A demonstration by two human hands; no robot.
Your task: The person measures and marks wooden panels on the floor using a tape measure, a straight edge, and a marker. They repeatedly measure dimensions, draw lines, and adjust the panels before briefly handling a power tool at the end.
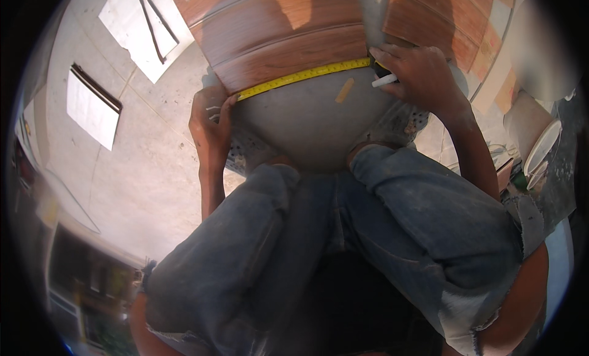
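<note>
A yellow tape measure (pixel 307 74) is stretched along the near edge of a reddish-brown wood-grain panel (pixel 288 46). At the panel's left corner, my left hand (pixel 211 115) pinches the end of the blade between thumb and fingers. My right hand (pixel 423 77) is closed round the dark tape case (pixel 379 66) at the other end, by the gap beside a second panel. A white stick-like marker (pixel 384 80) pokes out from the fingers of that same hand. Under the blade lies a grey surface (pixel 294 126) between my knees.
White sheets (pixel 92 104) with dark strips on them lie on the pale floor to the left. Another wood-grain panel (pixel 429 22) stands beyond my right hand. A small tan strip (pixel 345 90) rests on the grey surface. A round-rimmed container (pixel 543 147) sits at the far right.
</note>
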